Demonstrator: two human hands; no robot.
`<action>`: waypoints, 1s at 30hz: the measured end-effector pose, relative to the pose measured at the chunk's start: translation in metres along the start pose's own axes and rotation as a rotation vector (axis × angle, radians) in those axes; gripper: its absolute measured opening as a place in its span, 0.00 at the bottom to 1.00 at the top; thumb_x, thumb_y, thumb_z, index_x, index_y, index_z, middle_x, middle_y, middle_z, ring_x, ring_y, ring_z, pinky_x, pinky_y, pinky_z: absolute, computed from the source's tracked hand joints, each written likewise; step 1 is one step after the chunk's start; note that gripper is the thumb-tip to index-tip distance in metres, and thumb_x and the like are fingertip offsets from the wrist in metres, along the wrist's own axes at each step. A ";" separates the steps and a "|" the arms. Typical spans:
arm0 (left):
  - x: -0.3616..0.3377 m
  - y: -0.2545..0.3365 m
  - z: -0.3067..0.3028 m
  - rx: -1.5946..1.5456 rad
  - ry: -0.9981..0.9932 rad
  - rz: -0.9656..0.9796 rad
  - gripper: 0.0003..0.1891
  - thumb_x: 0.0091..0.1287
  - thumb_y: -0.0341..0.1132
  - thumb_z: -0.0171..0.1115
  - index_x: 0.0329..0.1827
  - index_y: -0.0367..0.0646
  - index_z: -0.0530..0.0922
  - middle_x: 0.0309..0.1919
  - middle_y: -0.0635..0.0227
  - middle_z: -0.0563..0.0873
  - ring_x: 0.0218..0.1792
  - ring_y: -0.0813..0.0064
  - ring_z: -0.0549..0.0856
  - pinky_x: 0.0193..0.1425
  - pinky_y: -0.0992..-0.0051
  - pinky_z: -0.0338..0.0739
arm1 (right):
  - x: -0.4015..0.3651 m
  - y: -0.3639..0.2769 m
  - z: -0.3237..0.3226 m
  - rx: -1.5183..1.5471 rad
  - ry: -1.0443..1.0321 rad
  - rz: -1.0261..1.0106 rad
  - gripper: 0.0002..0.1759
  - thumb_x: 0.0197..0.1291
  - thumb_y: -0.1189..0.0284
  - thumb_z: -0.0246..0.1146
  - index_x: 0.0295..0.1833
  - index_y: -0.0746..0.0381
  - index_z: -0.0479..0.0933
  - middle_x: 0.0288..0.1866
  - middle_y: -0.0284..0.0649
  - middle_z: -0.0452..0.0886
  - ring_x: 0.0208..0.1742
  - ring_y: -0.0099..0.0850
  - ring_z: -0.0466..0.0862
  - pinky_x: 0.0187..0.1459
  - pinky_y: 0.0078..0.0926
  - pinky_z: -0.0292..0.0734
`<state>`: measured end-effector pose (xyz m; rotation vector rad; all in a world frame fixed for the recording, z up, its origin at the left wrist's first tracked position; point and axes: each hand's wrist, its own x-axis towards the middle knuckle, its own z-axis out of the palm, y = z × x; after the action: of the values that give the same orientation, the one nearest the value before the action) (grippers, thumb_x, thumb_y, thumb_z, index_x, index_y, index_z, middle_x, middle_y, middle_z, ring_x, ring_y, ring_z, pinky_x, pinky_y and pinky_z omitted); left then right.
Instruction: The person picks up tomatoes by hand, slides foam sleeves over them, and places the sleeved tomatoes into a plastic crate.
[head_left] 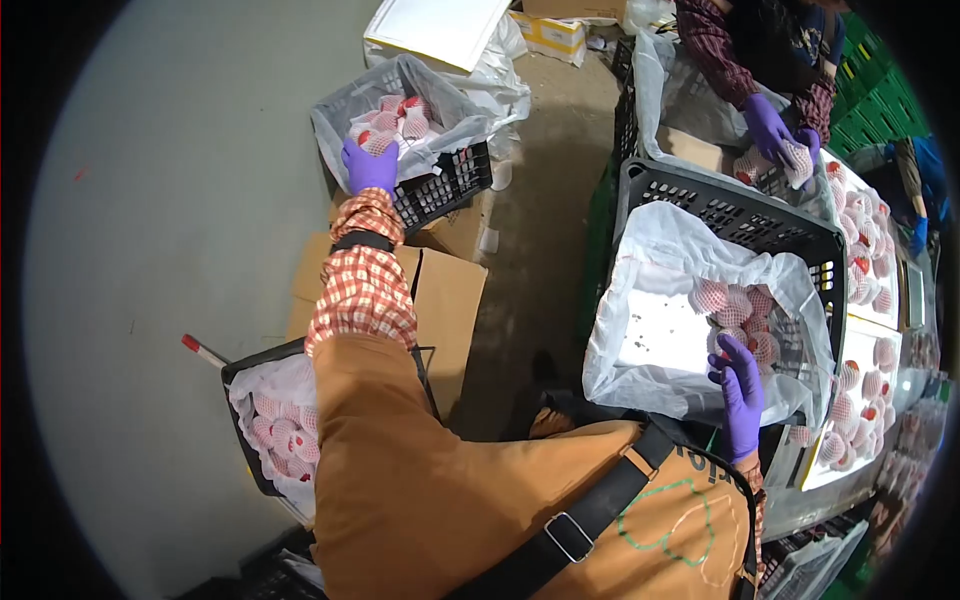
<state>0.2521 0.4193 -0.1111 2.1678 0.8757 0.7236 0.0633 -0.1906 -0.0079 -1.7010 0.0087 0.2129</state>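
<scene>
My left hand (370,167), in a purple glove, reaches into a black crate (440,188) lined with translucent plastic. Its fingers are closed around a red fruit in a foam net (375,143), and more netted fruits (414,118) lie just beyond. On the right, my right hand (740,392), also gloved, hangs over the near side of a larger black crate (735,205) with a white liner (665,235). The fingers of that hand are bent and apart, with the tips right at a cluster of netted fruits (735,305).
A co-worker's purple-gloved hands (775,128) hold a netted fruit (797,163) over another lined crate. White trays of netted fruits (862,395) stand at far right. A filled crate (285,432) sits at lower left, beside a cardboard box (450,310).
</scene>
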 end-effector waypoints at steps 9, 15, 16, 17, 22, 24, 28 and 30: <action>-0.004 -0.060 -0.005 0.797 -0.476 0.269 0.33 0.58 0.55 0.62 0.62 0.44 0.69 0.58 0.55 0.77 0.59 0.55 0.77 0.65 0.57 0.66 | 0.002 0.003 0.023 -0.558 -0.016 -0.099 0.19 0.65 0.76 0.57 0.62 0.64 0.72 0.54 0.39 0.80 0.44 0.27 0.81 0.48 0.23 0.76; 0.003 -0.052 -0.014 0.909 -0.460 0.332 0.28 0.57 0.49 0.66 0.57 0.44 0.74 0.52 0.57 0.81 0.55 0.56 0.79 0.64 0.58 0.67 | 0.003 0.003 0.032 -0.800 -0.061 -0.085 0.17 0.66 0.76 0.57 0.59 0.65 0.74 0.50 0.39 0.82 0.43 0.24 0.80 0.48 0.21 0.75; 0.004 -0.052 -0.013 0.994 -0.510 0.325 0.29 0.57 0.49 0.66 0.59 0.44 0.74 0.52 0.56 0.82 0.55 0.56 0.79 0.65 0.60 0.67 | 0.003 0.002 0.032 -0.847 -0.064 -0.085 0.16 0.65 0.77 0.57 0.58 0.65 0.75 0.49 0.40 0.83 0.41 0.24 0.81 0.47 0.21 0.75; 0.007 -0.080 -0.007 0.887 -0.368 0.448 0.25 0.59 0.50 0.64 0.53 0.44 0.77 0.47 0.55 0.84 0.52 0.54 0.81 0.67 0.57 0.64 | 0.004 0.004 0.032 -0.882 -0.052 -0.102 0.16 0.63 0.78 0.57 0.56 0.66 0.75 0.47 0.41 0.83 0.41 0.25 0.82 0.46 0.21 0.76; 0.020 -0.093 -0.009 0.952 -0.429 0.420 0.23 0.64 0.54 0.57 0.52 0.46 0.79 0.41 0.55 0.86 0.48 0.57 0.83 0.65 0.56 0.64 | 0.006 0.005 0.040 -0.895 -0.005 -0.086 0.15 0.60 0.79 0.57 0.53 0.66 0.78 0.46 0.45 0.83 0.39 0.33 0.83 0.44 0.26 0.77; 0.019 -0.103 -0.010 0.950 -0.378 0.420 0.22 0.66 0.54 0.56 0.52 0.46 0.79 0.41 0.55 0.86 0.48 0.55 0.83 0.65 0.55 0.65 | 0.006 0.010 0.035 -0.903 -0.009 -0.077 0.15 0.61 0.78 0.56 0.53 0.66 0.78 0.47 0.46 0.83 0.42 0.35 0.83 0.46 0.26 0.77; -0.001 -0.121 -0.036 0.733 -0.158 0.497 0.17 0.62 0.47 0.63 0.43 0.42 0.81 0.37 0.50 0.84 0.43 0.48 0.80 0.53 0.56 0.73 | 0.004 0.007 0.034 -0.904 -0.008 -0.028 0.15 0.61 0.78 0.54 0.52 0.67 0.78 0.47 0.47 0.82 0.45 0.37 0.83 0.48 0.29 0.77; -0.006 -0.127 -0.038 0.671 -0.139 0.489 0.15 0.61 0.44 0.65 0.41 0.41 0.80 0.34 0.49 0.82 0.41 0.47 0.79 0.51 0.56 0.73 | 0.005 0.002 0.037 -0.862 -0.021 -0.058 0.15 0.60 0.80 0.53 0.51 0.67 0.77 0.48 0.47 0.82 0.47 0.39 0.83 0.49 0.31 0.77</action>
<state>0.1749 0.4980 -0.1846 3.0543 0.5568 0.5318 0.0626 -0.1539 -0.0154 -2.5521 -0.1700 0.2036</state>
